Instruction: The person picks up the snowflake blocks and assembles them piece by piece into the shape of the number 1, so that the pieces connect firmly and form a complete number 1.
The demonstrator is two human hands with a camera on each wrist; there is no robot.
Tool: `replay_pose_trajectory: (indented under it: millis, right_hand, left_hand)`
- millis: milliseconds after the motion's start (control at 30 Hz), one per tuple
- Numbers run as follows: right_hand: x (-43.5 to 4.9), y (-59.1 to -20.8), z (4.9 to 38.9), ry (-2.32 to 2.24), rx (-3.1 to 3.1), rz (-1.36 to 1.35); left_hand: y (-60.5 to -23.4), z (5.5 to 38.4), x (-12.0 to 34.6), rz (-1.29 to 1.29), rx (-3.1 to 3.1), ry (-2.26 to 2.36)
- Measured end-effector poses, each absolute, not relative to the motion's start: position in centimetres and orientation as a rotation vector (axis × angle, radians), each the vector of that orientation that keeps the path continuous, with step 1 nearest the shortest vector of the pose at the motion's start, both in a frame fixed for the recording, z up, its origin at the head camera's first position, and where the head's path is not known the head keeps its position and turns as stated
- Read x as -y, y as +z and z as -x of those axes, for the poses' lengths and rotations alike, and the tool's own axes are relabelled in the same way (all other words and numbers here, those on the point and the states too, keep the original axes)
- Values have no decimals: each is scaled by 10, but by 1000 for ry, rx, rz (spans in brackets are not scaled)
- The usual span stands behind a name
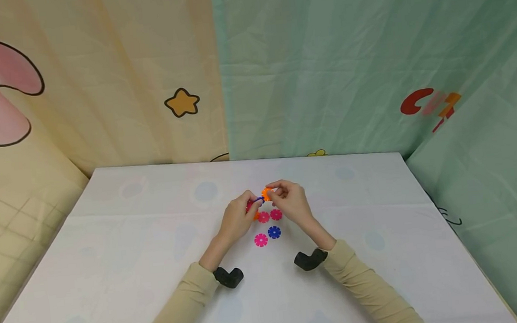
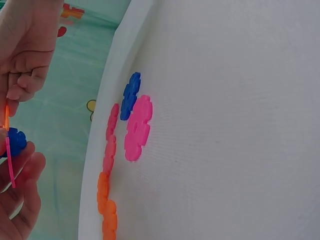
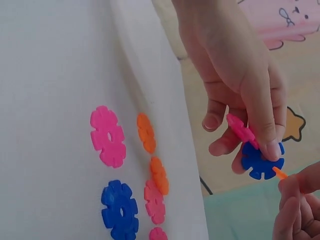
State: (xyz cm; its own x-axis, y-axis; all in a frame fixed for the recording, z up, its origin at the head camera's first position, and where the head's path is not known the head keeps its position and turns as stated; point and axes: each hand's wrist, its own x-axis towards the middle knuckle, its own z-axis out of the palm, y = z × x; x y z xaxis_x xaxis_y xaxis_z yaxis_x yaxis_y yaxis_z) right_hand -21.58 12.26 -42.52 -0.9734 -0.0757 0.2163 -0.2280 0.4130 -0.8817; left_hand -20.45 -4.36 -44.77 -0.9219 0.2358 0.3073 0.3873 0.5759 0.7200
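My left hand (image 1: 236, 217) pinches a blue notched flower disc (image 3: 261, 161) between thumb and fingers. A pink flower disc (image 3: 242, 131) stands at an angle against the blue one, apparently joined to it. My right hand (image 1: 292, 203) pinches an orange flower disc (image 1: 267, 194). In the right wrist view its edge meets the rim of the blue disc; whether they interlock I cannot tell. Both hands are raised above the table. Below them lie a loose pink disc (image 1: 261, 240) and a loose blue disc (image 1: 274, 232).
Two reddish-pink discs, one at the right (image 1: 276, 215) and one at the left (image 1: 263, 217), lie behind those. Two orange discs (image 3: 146, 133) continue that row. The white-covered table (image 1: 125, 275) ends at a patterned curtain (image 1: 306, 75). Black mounts (image 1: 310, 260) sit at both wrists.
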Motion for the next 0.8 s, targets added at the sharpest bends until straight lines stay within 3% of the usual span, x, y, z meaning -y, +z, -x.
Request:
replay_pose_trajectory:
  millis: [800]
  right_hand:
    - [-111, -428, 206, 1694, 2432, -156]
  left_hand:
    - [-448, 206, 48, 534, 2623, -1262]
